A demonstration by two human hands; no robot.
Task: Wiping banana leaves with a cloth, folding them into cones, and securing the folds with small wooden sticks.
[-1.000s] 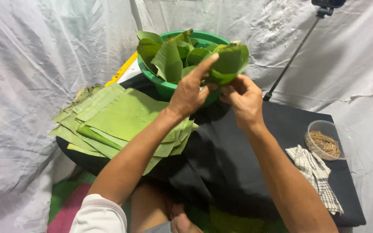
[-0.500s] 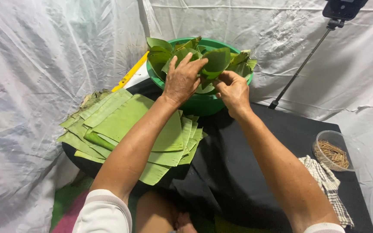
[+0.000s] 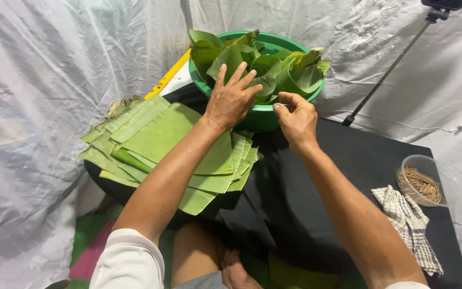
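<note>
White sheeting hangs crumpled on every side of a low counter (image 3: 316, 187) draped in black cloth, and the person sits close against its near edge, knees showing below.

Nearest on the counter, to the left, lies a stack of flat banana-leaf pieces (image 3: 161, 144) — cut into rough rectangles, fanned one over another, the edges hanging past the cloth. On the right side a checked cloth (image 3: 407, 222) lies crumpled, and just behind it stands a clear bowl of thin wooden sticks (image 3: 421, 182), untouched and well apart from both hands.

Farther in, both forearms reach forward. The left hand (image 3: 231, 99) has its fingers spread apart and rests flat on the rolled leaves at the near rim of the green basin (image 3: 258, 119); it clamps on nothing. The right hand (image 3: 298, 118) hovers just beside that rim with the fingers curled inward and the thumb near the forefinger, but nothing shows between them — the grip looks empty.

The basin sits at the far edge of the counter, heaped with rolled and folded leaf cones (image 3: 263, 67). Judging by that pile, a good share of the leaves is already shaped and stowed, while the flat stack remains thick, so much is left to fold. A yellow strip (image 3: 168, 75) lies behind the stack, and a dark stand leg (image 3: 386, 75) slants down at the far right.
</note>
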